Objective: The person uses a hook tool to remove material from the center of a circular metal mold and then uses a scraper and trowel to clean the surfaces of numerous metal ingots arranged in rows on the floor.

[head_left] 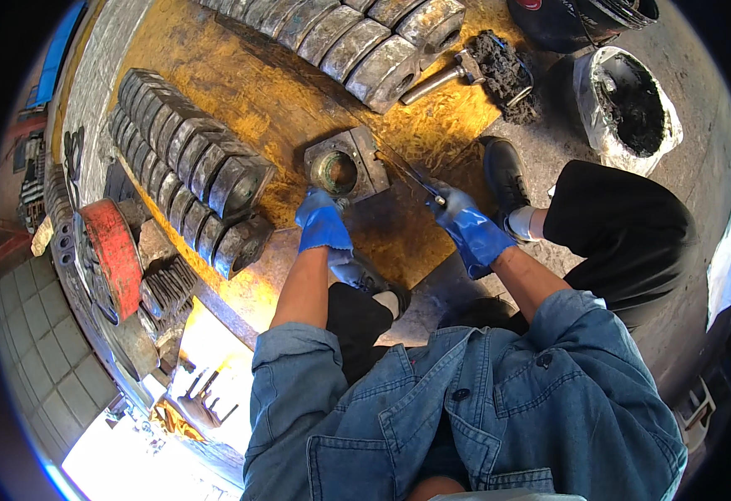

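A flat steel platform with worn yellow paint point(182, 50) is spread beneath a grey metal block with a round hole point(371, 159), which is laid flat on it. The near-left edge of the block is met by the left hand in a blue glove point(322, 219), fingers bent; whether the block is gripped or only touched cannot be told. To the right of the block, a thin dark metal tool point(418, 178) is grasped by the right hand in a blue glove point(467, 227), its far end directed at the block's right side. Left and beyond the block, a strip of bare platform is left open, bounded on the left by a double row of dark curved metal pieces point(190, 154), along which the platform's left edge is followed, and on the far side by rows of larger grey metal pieces point(353, 46). On the near side of the block, room is narrowed by a black left shoe point(372, 280); to its right, the platform's edge is neighboured by a black right shoe point(506, 171). Beyond the block to the right, the way is taken up by a metal hammer point(436, 84), a heap of black greasy matter point(503, 71) and, farther off, a white plastic-lined bucket point(670, 125).
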Motion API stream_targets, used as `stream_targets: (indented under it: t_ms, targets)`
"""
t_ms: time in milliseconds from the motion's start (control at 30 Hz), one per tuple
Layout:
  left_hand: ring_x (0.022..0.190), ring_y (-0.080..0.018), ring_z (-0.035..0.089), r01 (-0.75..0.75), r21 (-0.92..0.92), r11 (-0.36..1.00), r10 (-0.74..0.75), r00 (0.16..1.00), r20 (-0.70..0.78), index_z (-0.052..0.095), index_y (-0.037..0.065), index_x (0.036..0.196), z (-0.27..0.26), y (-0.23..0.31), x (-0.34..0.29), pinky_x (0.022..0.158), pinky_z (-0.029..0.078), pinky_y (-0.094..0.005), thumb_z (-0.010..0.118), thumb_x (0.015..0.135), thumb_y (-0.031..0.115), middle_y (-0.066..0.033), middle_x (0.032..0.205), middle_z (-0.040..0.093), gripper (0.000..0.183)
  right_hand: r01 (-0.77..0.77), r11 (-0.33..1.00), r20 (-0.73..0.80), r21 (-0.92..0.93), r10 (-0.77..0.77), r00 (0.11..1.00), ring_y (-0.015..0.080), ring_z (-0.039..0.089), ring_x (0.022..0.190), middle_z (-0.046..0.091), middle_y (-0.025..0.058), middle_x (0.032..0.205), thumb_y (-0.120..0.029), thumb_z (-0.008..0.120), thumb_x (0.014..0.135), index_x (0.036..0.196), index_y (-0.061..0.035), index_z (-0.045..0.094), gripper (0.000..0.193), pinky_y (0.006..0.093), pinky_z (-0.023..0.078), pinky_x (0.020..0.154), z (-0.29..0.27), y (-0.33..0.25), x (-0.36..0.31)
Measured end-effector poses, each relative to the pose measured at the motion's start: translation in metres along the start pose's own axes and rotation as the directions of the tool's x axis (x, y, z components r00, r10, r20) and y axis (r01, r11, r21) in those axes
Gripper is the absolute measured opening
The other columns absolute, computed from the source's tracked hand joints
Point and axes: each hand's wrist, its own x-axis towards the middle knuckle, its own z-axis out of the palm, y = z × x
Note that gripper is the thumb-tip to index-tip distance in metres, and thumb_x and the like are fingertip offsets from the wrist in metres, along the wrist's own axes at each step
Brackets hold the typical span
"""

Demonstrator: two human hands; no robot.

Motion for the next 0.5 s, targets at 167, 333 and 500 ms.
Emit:
stream_targets:
  t_ms: [167,333,500]
  targets:
    - [0.107,-0.0355,0.067,0.002,-0.003,1.000,-0.003,1.000,-0.011,0.057,0.002,0.125,0.001,0.002,0.002,0.087,0.055,-0.0457,0.078,0.075,0.050,-0.0188,0.118,0.068,0.072,0.000,0.796,0.083,0.606,-0.063,0.995,0.0118,0.061,0.085,0.068,0.0057,0.099,-0.003,0.056,0.088,0.134,-0.0059,0.056,0.047,0.0279,0.050,0.076,0.029,0.048,0.021]
    - [0.106,-0.0350,0.068,-0.016,0.022,1.000,0.016,1.000,0.008,0.062,0.004,0.122,0.006,-0.002,0.011,0.085,0.055,-0.0454,0.077,0.079,0.040,-0.0176,0.118,0.068,0.058,-0.139,0.662,0.172,0.736,0.016,0.985,0.0139,0.066,0.080,0.069,0.0112,0.103,0.007,0.044,0.092,0.134,-0.0040,0.054,0.045,0.0250,0.053,0.064,-0.006,0.018,0.017]
    - [0.106,-0.0346,0.068,0.011,0.025,1.000,-0.012,1.000,0.020,0.063,0.004,0.121,0.003,0.000,0.008,0.084,0.056,-0.0453,0.076,0.080,0.038,-0.0177,0.118,0.068,0.054,-0.358,0.529,0.308,0.770,0.184,0.933,0.0212,0.070,0.081,0.071,0.0163,0.106,-0.001,0.043,0.099,0.130,0.0003,0.055,0.033,0.0303,0.057,0.063,-0.031,-0.015,0.001]
